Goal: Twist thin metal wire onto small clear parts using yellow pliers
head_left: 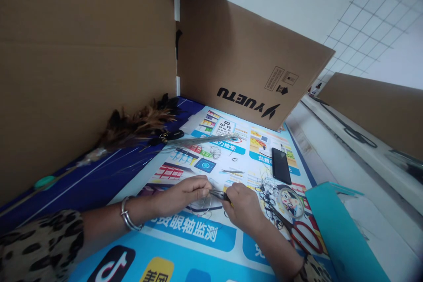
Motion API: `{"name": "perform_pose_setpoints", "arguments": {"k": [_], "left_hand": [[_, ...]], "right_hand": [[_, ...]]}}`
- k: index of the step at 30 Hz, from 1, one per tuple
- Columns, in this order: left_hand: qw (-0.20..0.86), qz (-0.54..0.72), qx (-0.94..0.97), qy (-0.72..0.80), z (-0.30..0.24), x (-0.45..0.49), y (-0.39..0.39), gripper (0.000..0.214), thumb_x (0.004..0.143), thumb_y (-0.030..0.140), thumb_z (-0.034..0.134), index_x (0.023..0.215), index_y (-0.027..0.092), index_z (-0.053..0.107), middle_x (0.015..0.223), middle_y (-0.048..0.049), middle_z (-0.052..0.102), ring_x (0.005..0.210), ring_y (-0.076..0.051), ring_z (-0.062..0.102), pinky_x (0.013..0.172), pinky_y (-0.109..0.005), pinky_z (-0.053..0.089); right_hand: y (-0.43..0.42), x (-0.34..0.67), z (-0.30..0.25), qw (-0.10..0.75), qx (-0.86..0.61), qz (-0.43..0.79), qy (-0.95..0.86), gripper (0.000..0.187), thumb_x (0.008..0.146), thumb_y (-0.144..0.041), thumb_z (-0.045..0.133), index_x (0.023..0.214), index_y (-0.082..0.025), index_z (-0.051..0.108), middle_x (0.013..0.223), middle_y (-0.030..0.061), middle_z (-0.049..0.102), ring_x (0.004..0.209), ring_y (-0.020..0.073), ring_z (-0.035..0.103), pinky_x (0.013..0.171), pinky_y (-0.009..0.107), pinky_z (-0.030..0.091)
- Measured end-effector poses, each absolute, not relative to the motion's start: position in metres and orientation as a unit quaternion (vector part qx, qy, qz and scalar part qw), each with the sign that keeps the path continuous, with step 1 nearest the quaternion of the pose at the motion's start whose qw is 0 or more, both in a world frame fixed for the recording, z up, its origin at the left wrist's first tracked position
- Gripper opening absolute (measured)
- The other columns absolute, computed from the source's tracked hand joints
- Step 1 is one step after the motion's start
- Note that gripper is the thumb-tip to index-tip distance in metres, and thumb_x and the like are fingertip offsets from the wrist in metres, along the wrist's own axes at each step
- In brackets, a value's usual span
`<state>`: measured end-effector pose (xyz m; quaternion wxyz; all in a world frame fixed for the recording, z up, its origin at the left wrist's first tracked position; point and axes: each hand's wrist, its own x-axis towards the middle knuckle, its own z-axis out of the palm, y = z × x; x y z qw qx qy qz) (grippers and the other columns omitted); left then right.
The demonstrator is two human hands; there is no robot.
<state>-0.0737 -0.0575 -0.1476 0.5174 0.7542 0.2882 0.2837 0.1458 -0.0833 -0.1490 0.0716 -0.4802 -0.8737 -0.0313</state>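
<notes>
Bending wire point(202, 205) into a loop looks partly done to me: a round curve already hangs between the hands over the poster point(185, 229) on the surface, its ends not joined. My left hand point(185, 194) pinches the wire, fingers closed. My right hand point(243, 207) is clenched on pliers point(218, 194), whose tips meet the wire. Scissors point(306, 233) and small rings point(269, 196) lie just right.

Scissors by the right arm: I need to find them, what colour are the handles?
Red handles, head view.
</notes>
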Motion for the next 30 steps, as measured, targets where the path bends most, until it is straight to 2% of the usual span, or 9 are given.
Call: {"name": "perform_pose_setpoints", "arguments": {"k": [10, 30], "left_hand": [[0.529, 0.287, 0.749, 0.278, -0.1488, -0.0741, -0.0575, 0.025, 0.089, 0.033, 0.037, 0.076, 0.015, 0.049, 0.078, 0.0000, 0.044, 0.074, -0.013, 0.042, 0.068, -0.023, 0.035], [0.535, 0.314, 0.729, 0.289, -0.1485, -0.0723, -0.0569, 0.027, 0.088, 0.038, 0.039, 0.079, 0.015, 0.052, 0.078, -0.0006, 0.048, 0.072, -0.013, 0.044, 0.066, -0.023, 0.038]], "right_hand": [[-0.0851, 0.1423, -0.1522, 0.052, -0.492, -0.026, -0.869, 0.016, 0.083, -0.034, 0.046, 0.082, -0.019, 0.050, 0.083, 0.0039, 0.055, 0.075, 0.0176, 0.049, 0.059, 0.026, 0.030], [-0.0865, 0.1385, -0.1549, 0.077, -0.505, -0.003, -0.860, 0.023, 0.087, -0.039, 0.040, 0.082, -0.018, 0.049, 0.079, 0.0027, 0.057, 0.067, 0.0145, 0.051, 0.054, 0.025, 0.027]]}}
